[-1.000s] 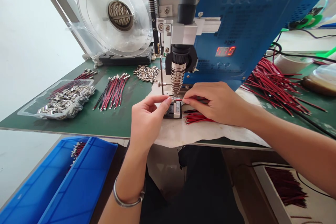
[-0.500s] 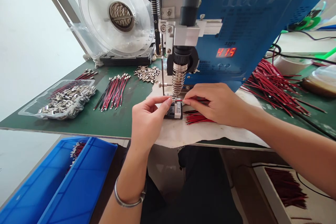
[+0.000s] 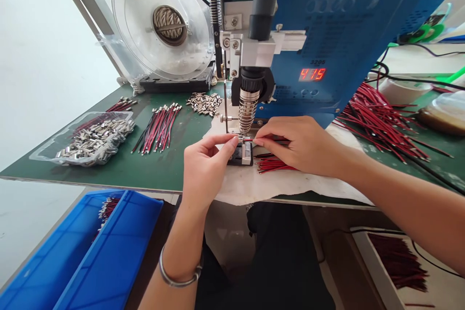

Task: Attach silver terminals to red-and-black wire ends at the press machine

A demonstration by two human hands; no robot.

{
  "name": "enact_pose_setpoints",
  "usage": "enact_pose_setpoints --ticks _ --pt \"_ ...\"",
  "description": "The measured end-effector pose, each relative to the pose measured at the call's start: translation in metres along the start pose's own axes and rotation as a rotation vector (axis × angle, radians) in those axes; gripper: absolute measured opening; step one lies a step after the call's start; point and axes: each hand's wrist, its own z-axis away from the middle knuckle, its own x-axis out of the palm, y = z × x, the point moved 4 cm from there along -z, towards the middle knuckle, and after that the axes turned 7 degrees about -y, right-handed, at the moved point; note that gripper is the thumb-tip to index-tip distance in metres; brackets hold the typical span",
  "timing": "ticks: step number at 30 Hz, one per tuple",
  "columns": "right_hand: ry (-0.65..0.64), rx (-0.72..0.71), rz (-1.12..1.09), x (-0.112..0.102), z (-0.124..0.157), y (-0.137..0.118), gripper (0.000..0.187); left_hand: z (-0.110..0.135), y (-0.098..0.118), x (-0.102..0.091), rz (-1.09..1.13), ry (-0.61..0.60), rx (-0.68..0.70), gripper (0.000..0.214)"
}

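My left hand (image 3: 204, 167) pinches a small metal part at the black fixture (image 3: 242, 154) under the soldering head (image 3: 248, 102) of the blue machine (image 3: 327, 34). My right hand (image 3: 301, 144) pinches a thin red wire (image 3: 248, 140) whose tip lies on the fixture, touching the part. A small bundle of red wires (image 3: 271, 163) lies on the white cloth (image 3: 261, 181) just below my right hand.
Finished wires (image 3: 157, 126) and a pile of metal terminals (image 3: 204, 103) lie on the green mat; a clear tray of terminals (image 3: 90, 136) stands at the left. A big heap of red wires (image 3: 378, 118) fills the right. Blue bins (image 3: 83, 252) sit below the table edge.
The upper counter on the machine went from 1090 to 1091. Both hands stay pinched at the fixture; the view shifted slightly.
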Motion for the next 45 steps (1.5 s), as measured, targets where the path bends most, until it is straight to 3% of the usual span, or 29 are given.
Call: enact_pose_setpoints --ticks 45 --pt "0.012 -0.009 0.010 -0.0018 0.0011 -0.0010 0.027 -0.0011 -0.0031 0.0011 -0.011 -0.007 -0.005 0.012"
